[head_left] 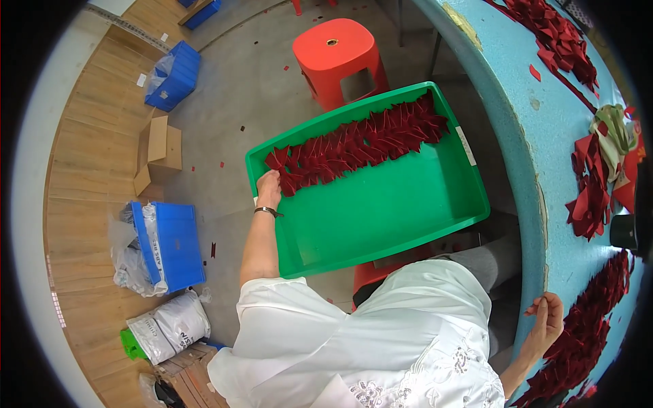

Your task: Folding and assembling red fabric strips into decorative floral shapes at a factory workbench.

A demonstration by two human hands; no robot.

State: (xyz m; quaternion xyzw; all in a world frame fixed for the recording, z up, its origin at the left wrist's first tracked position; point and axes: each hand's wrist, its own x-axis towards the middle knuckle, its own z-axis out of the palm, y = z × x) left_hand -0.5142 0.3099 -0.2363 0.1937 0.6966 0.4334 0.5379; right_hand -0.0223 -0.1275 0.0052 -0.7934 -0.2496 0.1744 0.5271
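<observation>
A green plastic tray (367,234) lies in front of me, with a long row of dark red folded pieces (360,144) packed along its far side. At the row's left end, inside the tray's left wall, my left hand (270,188) is closed on the end piece; its fingertips are partly hidden. My right hand (549,321) is at the near edge of the light blue table (507,88), with thumb and fingers pinched together. What they hold, if anything, is too small to make out. Beside that hand, a dense pile of dark red pieces (585,330) lies on the table.
A red plastic stool (337,58) stands beyond the tray. More dark red pieces (554,34) and a pale green cloth (615,139) lie on the table. Along the wall at left are blue bins (180,245), a cardboard box (163,149) and a white sack (180,326).
</observation>
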